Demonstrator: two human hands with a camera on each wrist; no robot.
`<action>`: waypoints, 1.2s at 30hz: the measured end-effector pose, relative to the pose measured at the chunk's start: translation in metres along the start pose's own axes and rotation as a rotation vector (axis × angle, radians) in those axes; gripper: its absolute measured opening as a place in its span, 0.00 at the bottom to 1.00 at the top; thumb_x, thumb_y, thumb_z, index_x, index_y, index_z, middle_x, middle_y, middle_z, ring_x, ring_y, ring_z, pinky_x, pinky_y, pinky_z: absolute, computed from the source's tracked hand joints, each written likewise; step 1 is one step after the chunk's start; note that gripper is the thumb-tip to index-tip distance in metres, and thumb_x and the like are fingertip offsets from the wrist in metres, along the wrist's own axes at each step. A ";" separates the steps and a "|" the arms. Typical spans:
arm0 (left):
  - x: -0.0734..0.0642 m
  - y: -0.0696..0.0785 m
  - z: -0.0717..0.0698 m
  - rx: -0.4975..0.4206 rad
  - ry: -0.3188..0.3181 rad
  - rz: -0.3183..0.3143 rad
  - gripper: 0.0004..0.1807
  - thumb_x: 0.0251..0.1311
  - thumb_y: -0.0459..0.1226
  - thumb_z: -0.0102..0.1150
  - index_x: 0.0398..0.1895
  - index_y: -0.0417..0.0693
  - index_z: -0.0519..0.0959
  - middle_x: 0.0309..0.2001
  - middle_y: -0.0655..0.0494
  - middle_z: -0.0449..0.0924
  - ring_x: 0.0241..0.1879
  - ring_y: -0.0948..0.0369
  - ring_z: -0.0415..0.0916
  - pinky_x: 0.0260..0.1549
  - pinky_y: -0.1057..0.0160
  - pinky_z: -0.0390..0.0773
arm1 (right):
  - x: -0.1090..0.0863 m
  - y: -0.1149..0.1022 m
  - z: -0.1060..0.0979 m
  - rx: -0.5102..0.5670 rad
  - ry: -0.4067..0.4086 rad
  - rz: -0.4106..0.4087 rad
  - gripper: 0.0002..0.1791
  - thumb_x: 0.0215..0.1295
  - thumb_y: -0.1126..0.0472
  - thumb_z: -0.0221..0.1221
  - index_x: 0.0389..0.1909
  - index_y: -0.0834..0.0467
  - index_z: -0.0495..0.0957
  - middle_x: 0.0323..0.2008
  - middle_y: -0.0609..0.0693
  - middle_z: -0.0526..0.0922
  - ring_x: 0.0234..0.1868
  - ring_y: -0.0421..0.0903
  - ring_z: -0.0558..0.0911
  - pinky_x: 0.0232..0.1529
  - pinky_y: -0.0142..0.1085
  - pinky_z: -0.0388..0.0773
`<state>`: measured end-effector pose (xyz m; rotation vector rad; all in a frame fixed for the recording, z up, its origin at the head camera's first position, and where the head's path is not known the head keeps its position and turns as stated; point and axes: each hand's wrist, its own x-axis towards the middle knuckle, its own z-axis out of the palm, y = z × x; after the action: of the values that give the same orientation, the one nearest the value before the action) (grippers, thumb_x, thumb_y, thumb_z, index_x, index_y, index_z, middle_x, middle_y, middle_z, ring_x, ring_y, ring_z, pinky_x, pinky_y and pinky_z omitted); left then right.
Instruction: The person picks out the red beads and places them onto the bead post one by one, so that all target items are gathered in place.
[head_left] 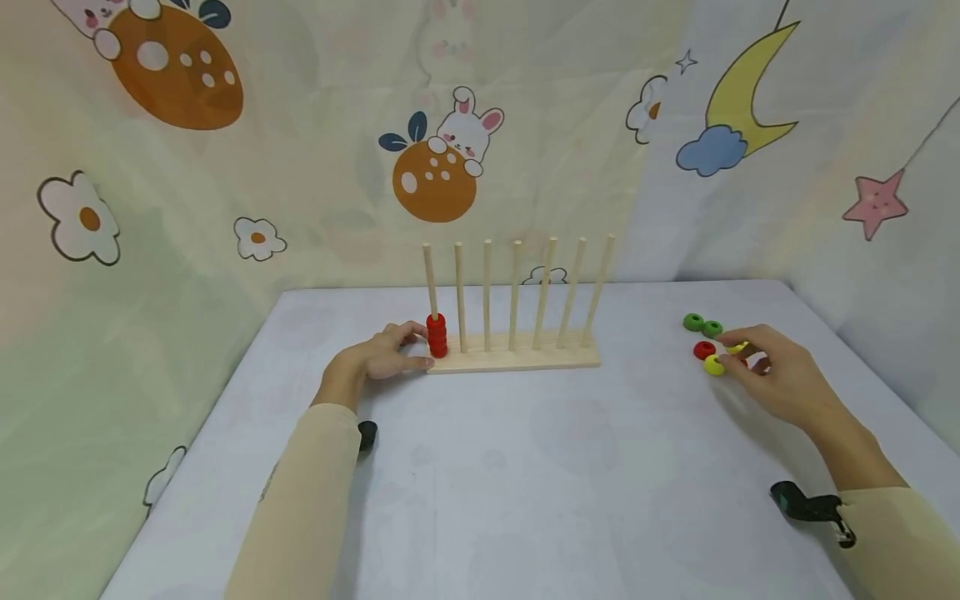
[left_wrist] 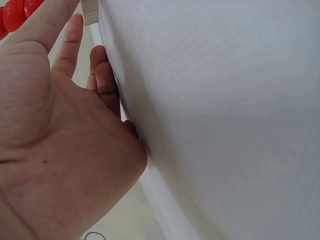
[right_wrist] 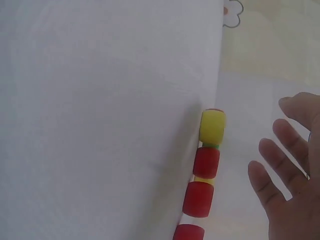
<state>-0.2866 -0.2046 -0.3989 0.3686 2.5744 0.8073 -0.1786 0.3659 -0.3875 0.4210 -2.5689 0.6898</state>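
Observation:
In the head view a wooden peg rack (head_left: 517, 360) stands with a row of upright pegs. Stacked red beads (head_left: 437, 337) fill the bottom of its leftmost peg. My left hand (head_left: 380, 353) holds the rack's left end, thumb at the front corner and a finger behind. Over loose beads on the right hovers my right hand (head_left: 780, 379), fingers spread and gently bent, nothing gripped. Beside its fingertips lie a yellow bead (head_left: 714, 365) and a red bead (head_left: 704, 349). Red beads (right_wrist: 198, 199) and a yellow bead (right_wrist: 212, 127) stand apart from the fingers in the right wrist view.
Two green beads lie behind the others, one green bead (head_left: 693, 322) farther left. The white tabletop (head_left: 510, 475) ends at a printed cloth backdrop (head_left: 330, 167). The right hand partly hides some beads.

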 end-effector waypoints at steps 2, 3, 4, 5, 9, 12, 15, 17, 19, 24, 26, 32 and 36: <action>0.000 0.000 0.000 -0.001 -0.002 -0.004 0.32 0.65 0.57 0.63 0.69 0.64 0.65 0.72 0.47 0.60 0.73 0.45 0.56 0.68 0.33 0.60 | -0.002 0.005 -0.002 -0.020 0.007 0.007 0.18 0.61 0.72 0.68 0.52 0.61 0.81 0.47 0.56 0.82 0.40 0.21 0.69 0.35 0.15 0.69; 0.001 0.000 0.000 -0.002 -0.002 -0.004 0.32 0.65 0.57 0.63 0.69 0.64 0.65 0.72 0.47 0.60 0.73 0.46 0.56 0.68 0.33 0.60 | -0.003 0.007 -0.002 -0.029 0.009 0.010 0.18 0.61 0.72 0.68 0.53 0.61 0.81 0.47 0.56 0.82 0.40 0.22 0.69 0.34 0.16 0.69; 0.001 -0.001 0.000 -0.001 -0.002 -0.005 0.32 0.65 0.57 0.63 0.69 0.64 0.65 0.71 0.47 0.60 0.73 0.46 0.56 0.68 0.33 0.60 | -0.004 0.008 -0.004 -0.038 0.008 0.017 0.19 0.61 0.72 0.68 0.53 0.61 0.81 0.48 0.56 0.82 0.40 0.23 0.70 0.34 0.16 0.69; 0.001 -0.001 0.000 -0.003 -0.004 -0.003 0.32 0.65 0.57 0.63 0.69 0.64 0.65 0.71 0.47 0.60 0.73 0.46 0.56 0.68 0.33 0.60 | -0.005 0.010 -0.005 -0.044 0.004 0.028 0.19 0.61 0.72 0.68 0.53 0.61 0.81 0.49 0.57 0.82 0.41 0.26 0.72 0.34 0.15 0.68; 0.002 -0.001 0.000 -0.005 -0.002 -0.001 0.32 0.65 0.56 0.63 0.68 0.63 0.65 0.71 0.46 0.61 0.72 0.46 0.56 0.67 0.33 0.61 | -0.007 0.015 -0.010 -0.085 -0.055 0.079 0.19 0.64 0.68 0.68 0.55 0.62 0.79 0.53 0.61 0.80 0.45 0.46 0.77 0.35 0.15 0.67; 0.001 0.000 0.000 -0.009 0.001 -0.002 0.32 0.65 0.56 0.63 0.68 0.63 0.65 0.71 0.46 0.61 0.72 0.45 0.56 0.67 0.33 0.61 | -0.008 0.017 -0.013 -0.100 -0.117 0.123 0.19 0.65 0.66 0.68 0.56 0.64 0.78 0.54 0.64 0.79 0.47 0.59 0.78 0.34 0.17 0.69; 0.000 0.000 0.000 -0.014 0.004 -0.011 0.31 0.65 0.56 0.63 0.67 0.64 0.65 0.71 0.47 0.61 0.72 0.46 0.56 0.68 0.33 0.60 | -0.009 0.018 -0.017 -0.117 -0.180 0.148 0.20 0.65 0.64 0.68 0.56 0.63 0.78 0.55 0.66 0.77 0.48 0.62 0.77 0.35 0.23 0.73; -0.001 0.000 0.000 -0.012 0.005 -0.014 0.31 0.65 0.56 0.63 0.67 0.64 0.65 0.71 0.47 0.60 0.73 0.46 0.56 0.68 0.33 0.60 | -0.009 0.019 -0.019 -0.131 -0.212 0.159 0.21 0.65 0.62 0.69 0.57 0.63 0.77 0.56 0.67 0.77 0.49 0.63 0.77 0.35 0.28 0.75; -0.002 0.000 -0.001 -0.009 0.007 -0.015 0.31 0.65 0.56 0.63 0.67 0.65 0.65 0.71 0.47 0.60 0.73 0.46 0.56 0.68 0.33 0.60 | -0.011 0.021 -0.021 -0.142 -0.236 0.178 0.23 0.66 0.60 0.69 0.59 0.63 0.77 0.57 0.68 0.76 0.49 0.64 0.75 0.36 0.34 0.78; -0.001 0.000 0.000 -0.007 0.007 -0.010 0.31 0.65 0.56 0.63 0.68 0.64 0.65 0.71 0.47 0.60 0.73 0.46 0.56 0.68 0.33 0.60 | -0.015 0.026 -0.026 -0.151 -0.294 0.241 0.28 0.65 0.58 0.69 0.63 0.64 0.74 0.57 0.71 0.73 0.51 0.69 0.74 0.38 0.54 0.85; -0.001 0.000 0.000 -0.004 0.004 -0.010 0.31 0.65 0.56 0.62 0.68 0.64 0.65 0.71 0.46 0.60 0.73 0.45 0.56 0.67 0.33 0.60 | -0.016 0.027 -0.026 -0.148 -0.316 0.265 0.29 0.65 0.58 0.68 0.64 0.64 0.72 0.58 0.72 0.71 0.51 0.71 0.73 0.40 0.59 0.84; 0.000 0.001 0.000 -0.001 0.003 -0.014 0.31 0.65 0.56 0.63 0.67 0.64 0.65 0.71 0.46 0.61 0.72 0.45 0.57 0.68 0.33 0.60 | -0.020 0.029 -0.026 -0.155 -0.336 0.287 0.30 0.65 0.59 0.68 0.64 0.65 0.72 0.59 0.74 0.70 0.52 0.74 0.72 0.44 0.64 0.82; 0.001 0.001 0.000 0.002 0.000 -0.018 0.32 0.65 0.56 0.63 0.68 0.64 0.65 0.71 0.46 0.60 0.73 0.45 0.56 0.68 0.33 0.60 | -0.021 0.030 -0.027 -0.164 -0.345 0.292 0.30 0.65 0.60 0.68 0.64 0.67 0.72 0.60 0.76 0.69 0.55 0.75 0.70 0.48 0.69 0.78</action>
<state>-0.2868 -0.2032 -0.3986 0.3453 2.5754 0.7990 -0.1631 0.4085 -0.3885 0.1173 -3.0263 0.5334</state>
